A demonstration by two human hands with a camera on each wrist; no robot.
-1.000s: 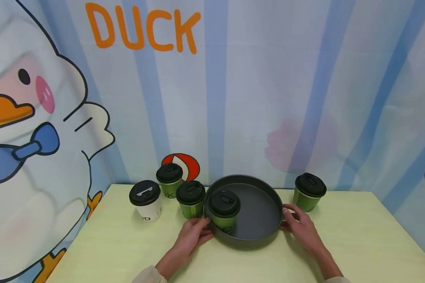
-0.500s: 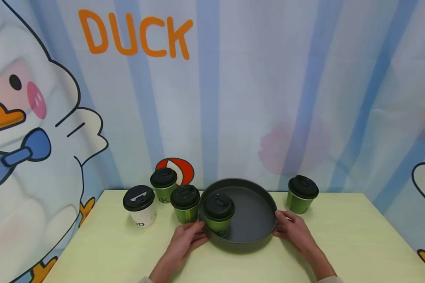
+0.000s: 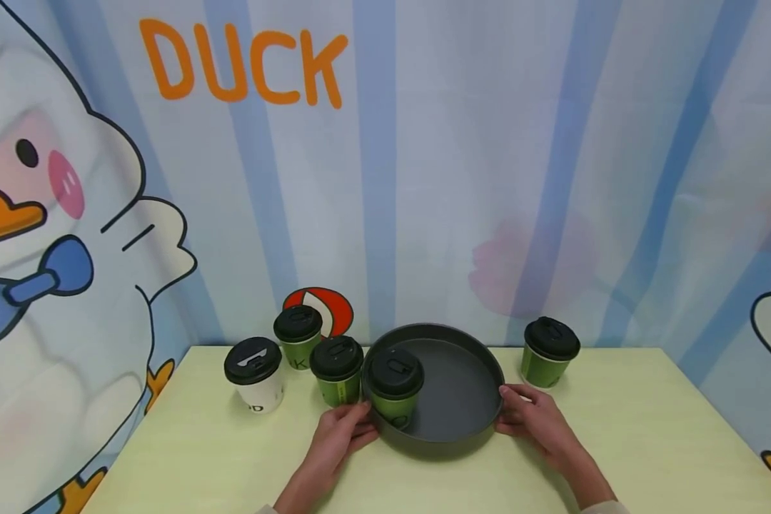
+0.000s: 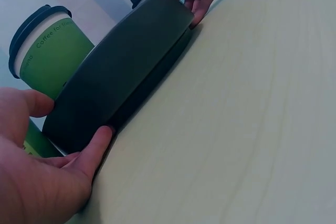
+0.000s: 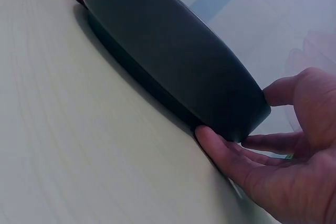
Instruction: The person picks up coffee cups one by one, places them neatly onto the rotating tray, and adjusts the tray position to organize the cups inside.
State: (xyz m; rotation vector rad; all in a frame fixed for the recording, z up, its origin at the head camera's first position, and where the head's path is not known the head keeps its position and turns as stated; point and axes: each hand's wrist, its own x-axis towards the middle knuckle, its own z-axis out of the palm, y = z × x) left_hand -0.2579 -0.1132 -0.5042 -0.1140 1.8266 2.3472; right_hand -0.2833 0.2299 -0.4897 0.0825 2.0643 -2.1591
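Observation:
A round dark grey baking pan (image 3: 459, 400) is held between both hands over the table's middle. Inside it, toward the left, stands a green paper coffee cup (image 3: 395, 412) with a black lid. My left hand (image 3: 335, 437) grips the pan's left side, thumb at the rim and fingers low against the bottom edge. Opposite, the right hand (image 3: 540, 426) grips the right side the same way, as the right wrist view shows with the pan wall (image 5: 173, 51). Whether the base touches the table is hard to tell.
Left of the pan stand a white lidded cup (image 3: 259, 389), a green cup (image 3: 298, 351) behind it and another green cup (image 3: 339, 389) close to the pan's edge. One more green cup (image 3: 542, 368) stands behind the right hand. A duck-print curtain (image 3: 437, 178) hangs behind the table.
The head view has shifted slightly, so everything appears a little left and lower than a second ago. Both hands keep their grip on the pan; the cups stay in place.

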